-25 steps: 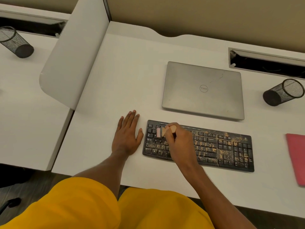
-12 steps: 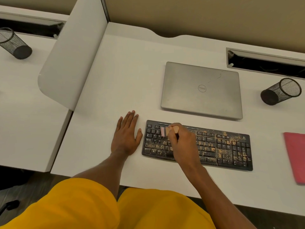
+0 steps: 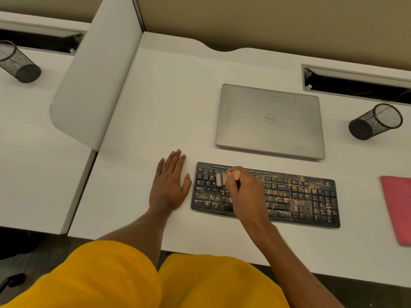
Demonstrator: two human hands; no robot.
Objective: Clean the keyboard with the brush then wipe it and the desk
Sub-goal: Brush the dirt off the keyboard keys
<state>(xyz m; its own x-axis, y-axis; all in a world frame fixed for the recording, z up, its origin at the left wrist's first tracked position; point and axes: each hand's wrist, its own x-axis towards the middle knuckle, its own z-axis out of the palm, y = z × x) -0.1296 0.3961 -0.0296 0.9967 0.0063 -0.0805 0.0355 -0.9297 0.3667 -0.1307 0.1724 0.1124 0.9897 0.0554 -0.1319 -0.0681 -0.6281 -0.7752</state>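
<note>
Head view, count: Here we go. One black rectangular plastic keyboard (image 3: 300,196), one small wooden-handled brush (image 3: 232,174) with pink bristles and one closed grey metal laptop (image 3: 270,121). Two black wire-mesh pen cups, one at the right (image 3: 375,121) and one far left on the neighbouring desk (image 3: 19,63). One flat red sheet (image 3: 398,210), cut off by the right edge.
Head view, textures: The keyboard is speckled with tan crumbs, thick across the middle and right-hand keys and thinner at the left end. The white tabletop (image 3: 166,107) is smooth and matte. The laptop lid is brushed and faintly scuffed. The pen cups are see-through mesh cylinders.
Left hand: The left hand (image 3: 169,187) lies palm down on the tabletop just beside the keyboard's left end. Its fingers are straight and close together, the thumb angled toward the keyboard's edge, holding nothing.
Right hand: The right hand (image 3: 246,194) is over the keyboard's left half, fingers curled tight round the brush handle.
Brush: The bristle head points left at the upper-left key rows. Contact is too fine to call.
Keyboard: It sits near the tabletop's front edge, just in front of the laptop and apart from it.
</note>
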